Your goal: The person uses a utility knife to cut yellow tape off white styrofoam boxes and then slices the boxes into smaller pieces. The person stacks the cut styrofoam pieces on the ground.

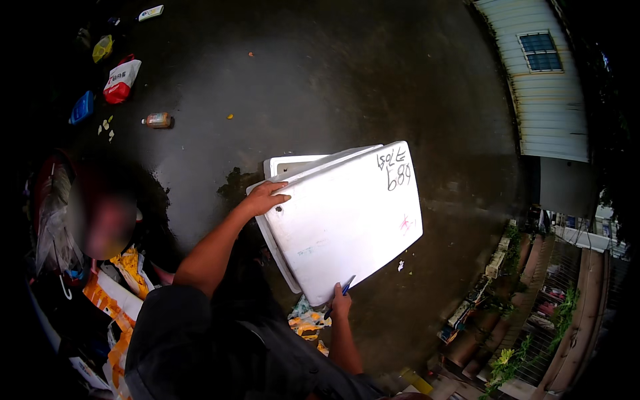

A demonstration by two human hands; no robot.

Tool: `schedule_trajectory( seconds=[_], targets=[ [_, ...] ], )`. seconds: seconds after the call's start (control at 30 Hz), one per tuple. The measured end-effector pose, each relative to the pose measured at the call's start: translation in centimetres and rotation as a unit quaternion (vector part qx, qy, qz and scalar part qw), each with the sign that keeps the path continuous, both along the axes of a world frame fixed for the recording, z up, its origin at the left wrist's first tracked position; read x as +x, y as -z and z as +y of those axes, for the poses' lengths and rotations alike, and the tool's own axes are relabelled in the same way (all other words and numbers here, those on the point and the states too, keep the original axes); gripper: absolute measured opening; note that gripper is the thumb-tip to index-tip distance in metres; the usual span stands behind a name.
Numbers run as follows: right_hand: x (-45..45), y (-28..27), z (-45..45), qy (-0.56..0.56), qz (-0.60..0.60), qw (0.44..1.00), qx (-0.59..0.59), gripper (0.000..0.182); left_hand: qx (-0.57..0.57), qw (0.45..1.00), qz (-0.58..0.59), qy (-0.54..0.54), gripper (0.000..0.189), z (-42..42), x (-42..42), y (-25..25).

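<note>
A large white foam lid (345, 220) is tilted in front of me, with handwritten marks near its far right corner. My left hand (266, 199) grips its left edge, thumb and fingers on the edge and top face. At the near corner, my right hand (341, 301) holds a slim blue tool (348, 285), either a pen or a small cutter, against the lid's edge. Partly covered below is a white foam box (280, 164); its rim shows at the far left side, and its inside is mostly hidden.
Dark wet ground holds a plastic bottle (158, 120), a red-and-white bag (122, 80) and a blue container (81, 107). To the left are a clear umbrella (57, 225) and orange-and-white wrapping (117, 300). Planters (500, 257) and a corrugated metal wall (540, 100) stand at right.
</note>
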State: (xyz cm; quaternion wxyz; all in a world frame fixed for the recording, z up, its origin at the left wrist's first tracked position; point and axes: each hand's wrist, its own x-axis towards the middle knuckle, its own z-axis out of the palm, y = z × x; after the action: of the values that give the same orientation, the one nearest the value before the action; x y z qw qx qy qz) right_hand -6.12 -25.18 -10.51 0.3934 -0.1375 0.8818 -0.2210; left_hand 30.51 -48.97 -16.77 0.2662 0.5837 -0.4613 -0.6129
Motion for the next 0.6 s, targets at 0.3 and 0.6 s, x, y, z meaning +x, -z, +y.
schedule_trajectory(
  seconds=[0.3, 0.6],
  targets=[
    [-1.5, -0.4, 3.2, -0.202, 0.35, 0.914, -0.018, 0.042, 0.012, 1.0, 0.008, 0.006, 0.059, 1.2, 1.7, -1.0],
    [1.6, -2.2, -19.5, -0.402, 0.345, 0.834, -0.155, 0.04, 0.029, 0.999, -0.011, 0.024, 0.058, 0.1, 0.7, -1.6]
  ],
)
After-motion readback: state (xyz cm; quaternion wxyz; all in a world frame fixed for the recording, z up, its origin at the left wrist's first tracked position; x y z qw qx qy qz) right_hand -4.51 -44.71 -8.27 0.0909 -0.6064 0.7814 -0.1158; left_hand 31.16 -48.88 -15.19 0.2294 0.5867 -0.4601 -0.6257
